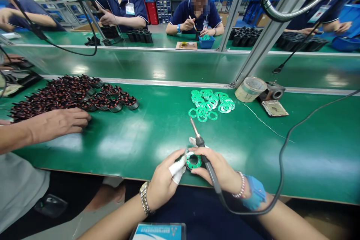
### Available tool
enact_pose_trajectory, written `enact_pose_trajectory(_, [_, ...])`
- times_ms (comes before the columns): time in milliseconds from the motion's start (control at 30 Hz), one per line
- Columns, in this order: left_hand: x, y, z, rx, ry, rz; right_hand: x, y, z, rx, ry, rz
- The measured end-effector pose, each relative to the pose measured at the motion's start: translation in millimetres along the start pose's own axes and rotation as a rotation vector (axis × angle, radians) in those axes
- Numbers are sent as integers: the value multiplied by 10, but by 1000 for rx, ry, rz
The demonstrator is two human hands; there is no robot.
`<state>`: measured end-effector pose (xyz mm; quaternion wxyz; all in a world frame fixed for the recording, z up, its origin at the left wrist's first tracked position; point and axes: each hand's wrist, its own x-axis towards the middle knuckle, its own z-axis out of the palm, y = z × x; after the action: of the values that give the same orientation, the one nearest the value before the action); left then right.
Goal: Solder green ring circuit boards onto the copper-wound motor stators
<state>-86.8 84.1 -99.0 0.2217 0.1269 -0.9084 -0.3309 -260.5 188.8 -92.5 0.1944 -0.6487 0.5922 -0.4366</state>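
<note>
My left hand (164,180), with white finger cots on two fingers, pinches the left edge of a small round part topped by a green ring-shaped circuit board (193,160) at the near edge of the green table (157,135). My right hand (218,170) touches the same part from the right and also holds a black soldering iron (206,157), whose tip points up and away. Its cable runs off to the right. A heap of loose green ring boards (210,103) lies just beyond.
A pile of dark copper-wound coils (70,95) lies at the left, where a neighbour's hand (60,122) rests flat. A tape roll (249,89) and a small metal stand (272,93) sit at the right. Other workers sit across the conveyor belt (168,65).
</note>
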Motion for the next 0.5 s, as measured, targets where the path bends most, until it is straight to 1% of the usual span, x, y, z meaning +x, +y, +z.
enact_pose_trajectory(67, [3, 14, 18, -118, 9, -122, 63, -9, -39, 16, -14, -8])
enact_pose_trajectory(133, [-3, 28, 36, -209, 47, -219, 88, -34, -63, -24, 6, 8])
enact_pose_trajectory(167, [-10, 34, 39, -223, 70, -246, 82, -46, -65, -52, 21, 17])
enact_pose_trajectory(233, [-20, 33, 22, -182, 92, -241, 42, -59, -53, -92, 38, 27])
enact_pose_trajectory(300, [-3, 8, -33, -83, 81, -145, -11, -50, -31, -98, 37, 23])
enact_pose_trajectory(433, [141, -109, -208, 96, 24, 173, -57, -5, -26, -76, 2, -4])
enact_pose_trajectory(500, [233, -173, -280, 140, -13, 275, -48, 6, -43, -66, -7, -20])
